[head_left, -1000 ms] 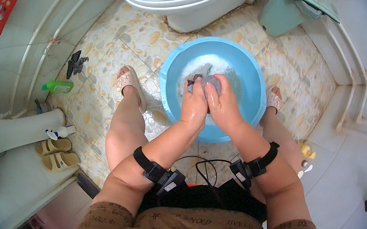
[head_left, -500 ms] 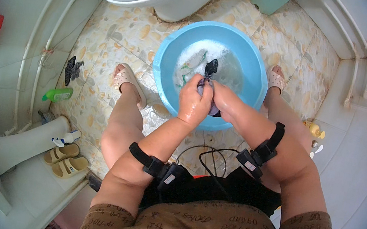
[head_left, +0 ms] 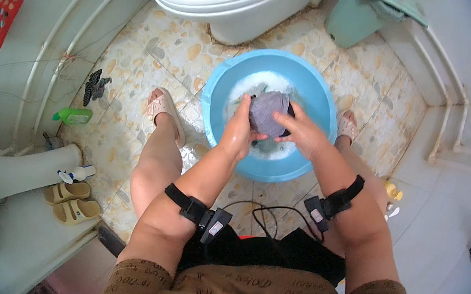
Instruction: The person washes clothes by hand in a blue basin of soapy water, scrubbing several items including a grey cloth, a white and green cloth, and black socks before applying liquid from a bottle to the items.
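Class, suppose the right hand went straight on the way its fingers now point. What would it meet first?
The grey cloth: the right hand already touches it. What lies in line beyond the cloth is unclear, since depth is hard to judge.

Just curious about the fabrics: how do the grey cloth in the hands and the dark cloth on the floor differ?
The grey cloth is held between the left hand and right hand over the blue basin; the dark cloth lies on the floor. The grey cloth is paler than the dark cloth. The grey cloth looks rounded, the dark cloth crumpled. Both are fabric.
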`<control>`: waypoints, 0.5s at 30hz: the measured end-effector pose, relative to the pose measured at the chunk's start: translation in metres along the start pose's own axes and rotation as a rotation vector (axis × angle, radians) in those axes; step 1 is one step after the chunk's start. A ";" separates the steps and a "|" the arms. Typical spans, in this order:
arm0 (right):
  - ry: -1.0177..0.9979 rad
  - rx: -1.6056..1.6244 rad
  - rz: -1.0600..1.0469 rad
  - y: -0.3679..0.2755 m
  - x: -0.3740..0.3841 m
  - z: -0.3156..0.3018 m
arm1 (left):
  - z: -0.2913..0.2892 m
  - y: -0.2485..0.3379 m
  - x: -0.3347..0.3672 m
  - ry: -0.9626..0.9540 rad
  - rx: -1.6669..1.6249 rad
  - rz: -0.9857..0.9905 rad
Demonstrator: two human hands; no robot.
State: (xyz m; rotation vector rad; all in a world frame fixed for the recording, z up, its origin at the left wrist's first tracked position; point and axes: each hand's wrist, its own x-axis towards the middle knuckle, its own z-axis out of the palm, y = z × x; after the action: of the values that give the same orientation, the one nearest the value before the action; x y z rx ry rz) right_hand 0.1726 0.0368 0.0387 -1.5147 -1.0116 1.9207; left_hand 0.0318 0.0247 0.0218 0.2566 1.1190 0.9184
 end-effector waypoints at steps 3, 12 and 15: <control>0.102 0.105 -0.087 -0.012 -0.003 -0.001 | 0.003 0.001 -0.002 -0.030 -0.075 0.018; 0.111 0.287 -0.648 -0.182 0.000 0.000 | -0.017 -0.002 0.001 0.056 -0.057 0.008; 0.314 0.215 -0.886 -0.248 0.018 0.012 | -0.018 0.001 -0.004 0.059 -0.051 0.002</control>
State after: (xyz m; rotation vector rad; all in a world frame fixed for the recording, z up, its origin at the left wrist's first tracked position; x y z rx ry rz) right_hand 0.1396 0.1979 0.2256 -0.9500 -1.0422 1.0849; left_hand 0.0152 0.0174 0.0170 0.1903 1.1480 0.9602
